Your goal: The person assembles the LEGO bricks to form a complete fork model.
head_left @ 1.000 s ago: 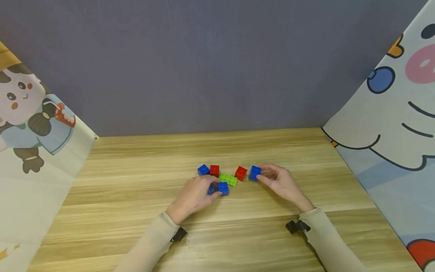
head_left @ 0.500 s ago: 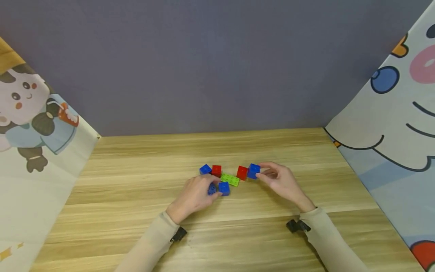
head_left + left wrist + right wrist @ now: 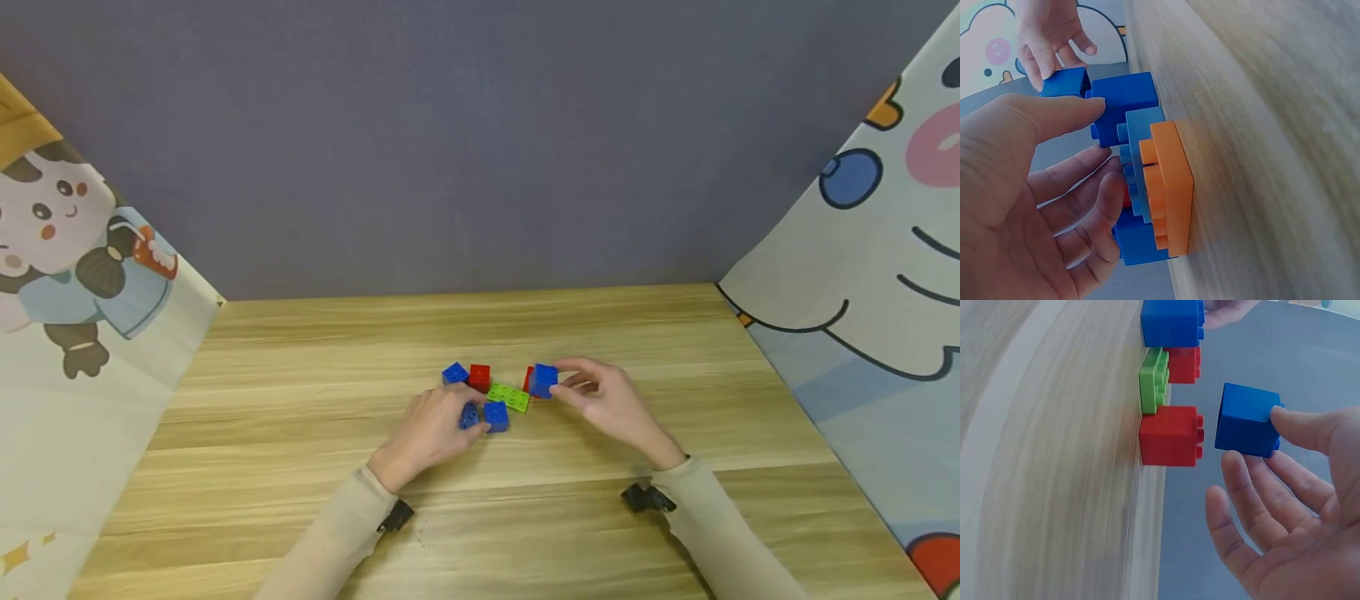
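Observation:
My right hand (image 3: pixel 611 404) pinches a blue building block (image 3: pixel 1247 419) between thumb and fingers. It hangs just above the studs of a red block (image 3: pixel 1169 436), with a gap between them. The red block stands at the right end of a green plate (image 3: pixel 508 397). My left hand (image 3: pixel 431 429) curls over the left part of the group. Its thumb presses a standing blue block (image 3: pixel 1125 106), fingertips close to the block's other side. Below that block lie a light blue plate (image 3: pixel 1141 162) and an orange plate (image 3: pixel 1172 187), mostly hidden by the hand in the head view.
Another red block (image 3: pixel 480 377) and a blue block (image 3: pixel 454 374) stand at the back left of the group. The wood-grain table (image 3: pixel 300 350) ends at a grey wall (image 3: pixel 465 150). Printed cartoon panels (image 3: pixel 847 275) flank both sides.
My right hand has carried its blue block to the left, from beside the right red block to over it. The left hand stays in place.

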